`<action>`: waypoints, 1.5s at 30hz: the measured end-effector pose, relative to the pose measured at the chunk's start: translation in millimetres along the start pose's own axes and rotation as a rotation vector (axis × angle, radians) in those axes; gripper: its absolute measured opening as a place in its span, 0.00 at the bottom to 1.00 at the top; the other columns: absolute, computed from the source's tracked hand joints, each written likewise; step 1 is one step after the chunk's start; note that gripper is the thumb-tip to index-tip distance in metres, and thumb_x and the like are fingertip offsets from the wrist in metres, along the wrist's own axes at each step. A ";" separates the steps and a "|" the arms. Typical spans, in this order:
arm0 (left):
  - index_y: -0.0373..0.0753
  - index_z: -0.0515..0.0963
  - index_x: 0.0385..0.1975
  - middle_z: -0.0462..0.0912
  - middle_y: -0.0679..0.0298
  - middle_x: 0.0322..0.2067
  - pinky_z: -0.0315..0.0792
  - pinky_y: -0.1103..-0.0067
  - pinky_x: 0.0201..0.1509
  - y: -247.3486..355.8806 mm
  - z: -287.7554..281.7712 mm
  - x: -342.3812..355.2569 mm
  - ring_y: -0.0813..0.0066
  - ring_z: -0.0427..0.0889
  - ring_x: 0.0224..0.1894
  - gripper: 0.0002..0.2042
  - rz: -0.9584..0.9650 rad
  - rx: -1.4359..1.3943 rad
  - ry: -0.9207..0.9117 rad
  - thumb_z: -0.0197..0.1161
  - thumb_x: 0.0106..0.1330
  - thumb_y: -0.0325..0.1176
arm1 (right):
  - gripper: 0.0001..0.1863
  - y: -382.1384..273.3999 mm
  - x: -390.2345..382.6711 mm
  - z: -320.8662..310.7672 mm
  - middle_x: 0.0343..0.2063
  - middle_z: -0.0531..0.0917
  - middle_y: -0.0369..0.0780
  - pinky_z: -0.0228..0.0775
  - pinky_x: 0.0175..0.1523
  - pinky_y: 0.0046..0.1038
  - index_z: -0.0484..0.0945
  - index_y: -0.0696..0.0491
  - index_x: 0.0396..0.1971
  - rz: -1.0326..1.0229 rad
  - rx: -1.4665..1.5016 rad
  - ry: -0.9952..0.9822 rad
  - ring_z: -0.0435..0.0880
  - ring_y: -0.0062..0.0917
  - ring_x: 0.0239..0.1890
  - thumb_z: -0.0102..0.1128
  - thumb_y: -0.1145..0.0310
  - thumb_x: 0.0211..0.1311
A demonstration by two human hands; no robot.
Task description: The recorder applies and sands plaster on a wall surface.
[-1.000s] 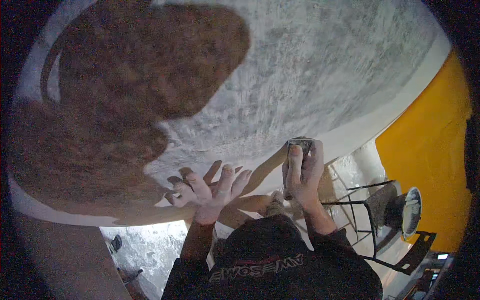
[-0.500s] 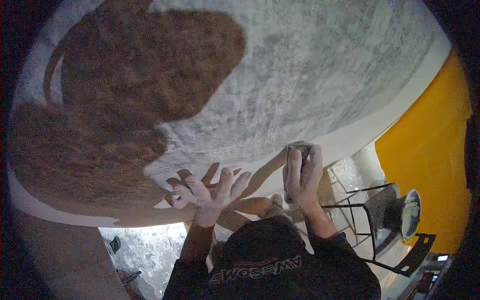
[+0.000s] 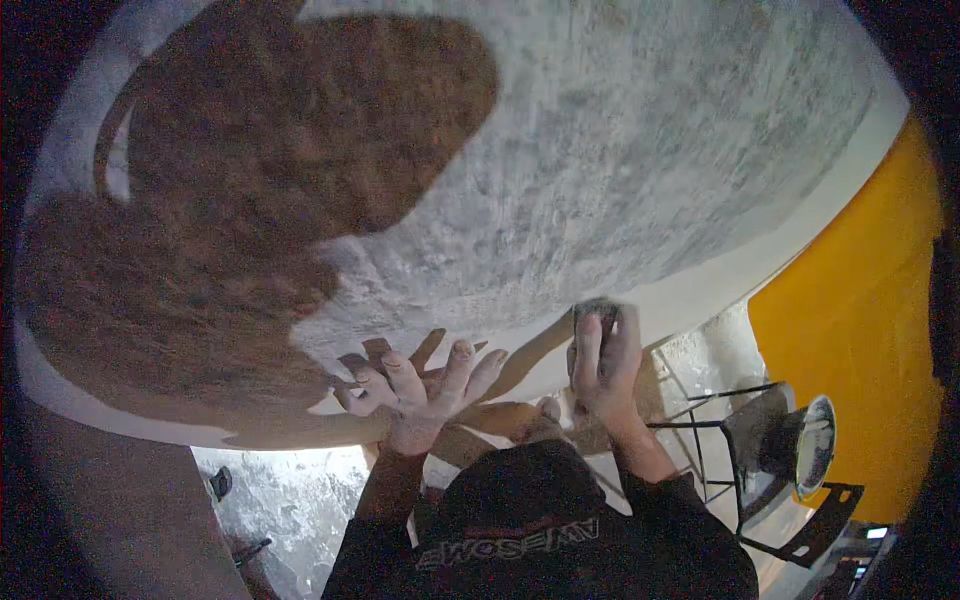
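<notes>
A large curved panel [image 3: 560,200], whitish grey with chalky streaks, fills the space before me. My left hand [image 3: 425,395] is open against its lower part, fingers spread and dusted white, holding nothing. To the right, my right hand [image 3: 605,380] is closed on a dark grey block [image 3: 603,306] that looks like a sanding block. The block lies against the pale lower edge of the panel. My fingers cover much of it.
A wide brown shadow [image 3: 300,130] covers the panel's left part. Right of me stands a black-framed chair [image 3: 740,450] with a pale-rimmed bowl [image 3: 817,447] on it. An orange sheet [image 3: 850,290] hangs behind. Whitish stained floor [image 3: 290,500] shows at lower left.
My right hand and the block have shifted slightly downward, toward me, along the panel. My left hand stays spread in nearly the same place.
</notes>
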State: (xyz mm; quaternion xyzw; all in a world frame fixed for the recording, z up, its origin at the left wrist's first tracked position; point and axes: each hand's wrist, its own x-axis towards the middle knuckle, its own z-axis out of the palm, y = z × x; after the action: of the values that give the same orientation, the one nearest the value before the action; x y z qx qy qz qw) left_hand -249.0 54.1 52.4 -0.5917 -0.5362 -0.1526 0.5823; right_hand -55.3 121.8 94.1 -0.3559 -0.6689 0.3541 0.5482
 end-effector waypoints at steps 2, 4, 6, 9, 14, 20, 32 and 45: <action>0.60 0.50 0.62 0.51 0.68 0.61 0.63 0.53 0.57 4.4 -3.8 -3.9 0.32 0.50 0.58 0.30 0.018 0.011 -0.005 0.55 0.60 0.46 | 0.08 -3.1 -3.4 2.2 0.23 0.72 0.37 0.60 0.24 0.18 0.64 0.60 0.36 0.007 0.014 0.004 0.67 0.14 0.21 0.44 0.70 0.64; 0.61 0.53 0.61 0.51 0.70 0.61 0.70 0.62 0.55 1.8 -0.9 -1.0 0.33 0.46 0.59 0.29 0.035 -0.063 -0.006 0.56 0.60 0.45 | 0.07 -4.8 -3.0 2.8 0.23 0.67 0.32 0.54 0.19 0.14 0.62 0.57 0.36 -0.007 0.048 0.009 0.62 0.08 0.19 0.42 0.69 0.65; 0.61 0.54 0.61 0.51 0.70 0.61 0.72 0.68 0.53 10.5 19.3 -35.1 0.33 0.45 0.60 0.29 0.065 0.022 -0.008 0.56 0.60 0.44 | 0.07 4.4 -9.2 0.7 0.23 0.68 0.33 0.54 0.20 0.13 0.62 0.58 0.35 0.139 0.045 -0.130 0.61 0.08 0.20 0.42 0.69 0.65; 0.61 0.55 0.60 0.51 0.71 0.61 0.77 0.76 0.49 7.7 10.2 -27.4 0.33 0.44 0.60 0.28 0.122 0.071 -0.019 0.56 0.61 0.42 | 0.06 -29.4 3.2 8.7 0.23 0.68 0.33 0.55 0.21 0.13 0.63 0.58 0.35 0.089 0.126 -0.008 0.61 0.08 0.19 0.41 0.70 0.65; 0.62 0.54 0.60 0.52 0.73 0.61 0.76 0.71 0.51 14.5 17.9 -30.0 0.34 0.47 0.59 0.27 0.083 0.116 0.031 0.55 0.61 0.43 | 0.06 0.8 -3.0 2.7 0.23 0.67 0.32 0.54 0.20 0.13 0.63 0.58 0.36 -0.038 -0.021 -0.094 0.61 0.08 0.18 0.41 0.70 0.65; 0.62 0.51 0.62 0.51 0.75 0.62 0.49 0.47 0.61 5.4 -0.3 -5.8 0.39 0.51 0.59 0.29 0.057 0.071 0.021 0.52 0.61 0.50 | 0.06 -1.3 -11.9 0.1 0.23 0.67 0.33 0.54 0.18 0.14 0.61 0.57 0.37 0.132 0.107 -0.114 0.62 0.08 0.17 0.41 0.70 0.65; 0.61 0.49 0.62 0.50 0.75 0.63 0.42 0.38 0.55 16.3 6.2 -37.7 0.39 0.45 0.62 0.29 -0.138 -0.012 -0.032 0.45 0.62 0.56 | 0.08 -22.2 -3.5 11.6 0.21 0.71 0.36 0.60 0.23 0.17 0.64 0.60 0.37 0.020 0.046 -0.066 0.66 0.12 0.19 0.44 0.71 0.64; 0.57 0.52 0.62 0.49 0.71 0.62 0.47 0.44 0.61 17.3 12.6 -20.8 0.38 0.43 0.62 0.28 -0.195 -0.139 0.063 0.50 0.62 0.47 | 0.08 -1.8 -9.3 -1.9 0.27 0.75 0.45 0.65 0.31 0.20 0.65 0.63 0.38 0.215 -0.056 -0.122 0.73 0.18 0.28 0.43 0.74 0.62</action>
State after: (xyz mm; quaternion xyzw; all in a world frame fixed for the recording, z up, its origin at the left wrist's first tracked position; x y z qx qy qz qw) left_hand -248.4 59.8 23.1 -0.5707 -0.5608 -0.2639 0.5387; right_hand -52.2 113.0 91.5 -0.4188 -0.6685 0.4130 0.4552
